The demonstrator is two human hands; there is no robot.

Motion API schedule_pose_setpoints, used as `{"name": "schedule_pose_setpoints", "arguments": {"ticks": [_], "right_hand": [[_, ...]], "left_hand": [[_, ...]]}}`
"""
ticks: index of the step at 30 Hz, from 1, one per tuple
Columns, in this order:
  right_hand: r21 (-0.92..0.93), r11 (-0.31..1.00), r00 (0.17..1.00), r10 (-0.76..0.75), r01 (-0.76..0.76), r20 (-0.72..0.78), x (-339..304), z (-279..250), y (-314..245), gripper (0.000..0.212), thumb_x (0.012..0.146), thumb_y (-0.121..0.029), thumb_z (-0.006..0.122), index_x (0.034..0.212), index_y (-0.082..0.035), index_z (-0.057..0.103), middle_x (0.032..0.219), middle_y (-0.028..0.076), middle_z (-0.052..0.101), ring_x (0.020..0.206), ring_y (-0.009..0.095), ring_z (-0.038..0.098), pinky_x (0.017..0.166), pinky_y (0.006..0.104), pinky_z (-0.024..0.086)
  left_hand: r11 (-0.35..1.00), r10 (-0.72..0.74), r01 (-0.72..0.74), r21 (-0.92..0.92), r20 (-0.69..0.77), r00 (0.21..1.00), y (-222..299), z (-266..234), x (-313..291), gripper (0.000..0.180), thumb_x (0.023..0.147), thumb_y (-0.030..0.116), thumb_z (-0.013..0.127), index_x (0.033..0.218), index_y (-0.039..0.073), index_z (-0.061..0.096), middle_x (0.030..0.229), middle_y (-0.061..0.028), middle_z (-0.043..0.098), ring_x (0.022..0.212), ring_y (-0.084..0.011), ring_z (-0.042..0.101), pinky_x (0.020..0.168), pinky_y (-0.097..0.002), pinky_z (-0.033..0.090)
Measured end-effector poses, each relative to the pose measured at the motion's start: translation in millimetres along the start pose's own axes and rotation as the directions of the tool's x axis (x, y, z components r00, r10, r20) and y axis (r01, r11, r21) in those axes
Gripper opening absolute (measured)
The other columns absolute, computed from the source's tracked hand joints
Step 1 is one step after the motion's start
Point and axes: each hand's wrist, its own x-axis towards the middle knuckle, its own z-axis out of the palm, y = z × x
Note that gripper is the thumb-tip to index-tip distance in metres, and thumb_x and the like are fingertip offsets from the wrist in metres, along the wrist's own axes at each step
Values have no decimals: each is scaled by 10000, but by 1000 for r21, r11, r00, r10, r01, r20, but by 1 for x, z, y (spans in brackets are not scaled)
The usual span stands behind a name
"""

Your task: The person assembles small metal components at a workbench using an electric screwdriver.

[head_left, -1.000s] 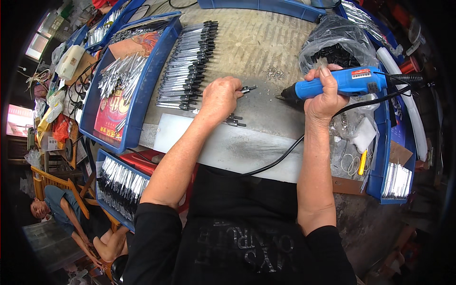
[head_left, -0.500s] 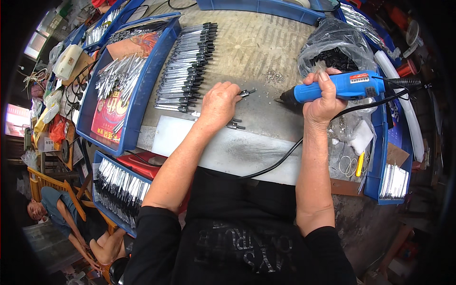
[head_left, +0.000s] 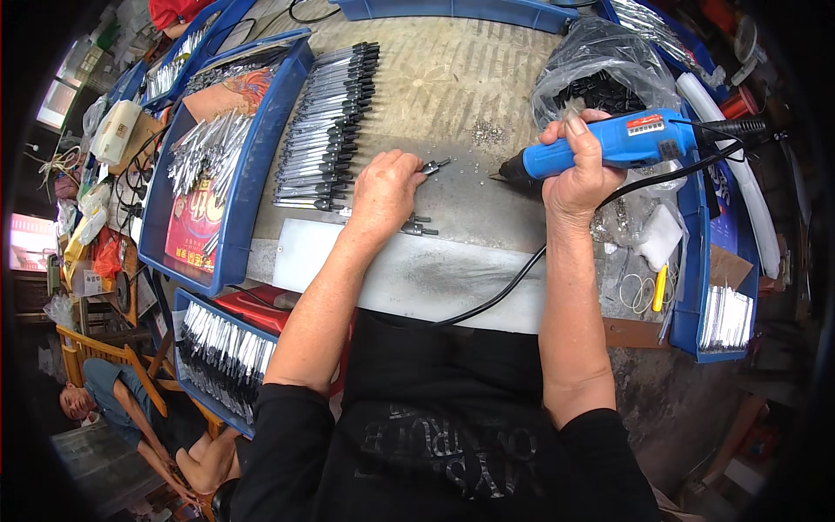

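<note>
The blue electric screwdriver stays clamped in the right hand's grip, while the left hand still pins a small metal part.

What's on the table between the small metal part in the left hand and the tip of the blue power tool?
In the head view, only bare table lies between the metal part and the blue tool tip; nothing sits there.

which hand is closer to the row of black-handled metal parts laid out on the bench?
Left. The left hand rests just right of the row of black-handled metal parts, by its near end. The right hand, gripping the blue power screwdriver, sits farther right across the bench.
</note>
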Motion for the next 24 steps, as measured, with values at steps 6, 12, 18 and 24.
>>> {"name": "schedule_pose_setpoints", "arguments": {"ticks": [6,12,18,24], "right_hand": [[-9,1000,998,22,-21,52,-2,8,1,222,676,-45,622,838,39,495,629,83,534,524,160,543,539,276,453],[-47,997,980,70,-62,184,-13,42,0,248,676,-42,609,876,44,488,693,103,509,529,197,538,533,310,455],[-128,990,935,100,-60,339,-18,65,13,242,668,-44,635,853,32,499,672,76,534,540,157,543,516,277,452],[-189,980,908,132,-60,397,-20,72,22,251,658,-55,668,841,19,514,659,47,551,537,120,544,498,244,452]], "left_hand": [[1000,24,-24,-9,-10,1000,-1,4,0,103,680,62,638,728,21,557,727,-88,552,732,-272,544,645,-358,433],[1000,-11,11,-25,-13,1000,0,6,-2,98,682,77,636,711,27,557,727,-84,546,737,-276,530,666,-372,427],[1000,-14,13,-27,-27,1000,-1,7,-2,85,677,76,634,711,35,568,726,-82,545,732,-273,526,672,-372,429],[999,-12,11,-34,-43,999,0,6,-3,73,670,65,631,704,35,574,726,-78,547,728,-274,527,669,-372,439]]}}
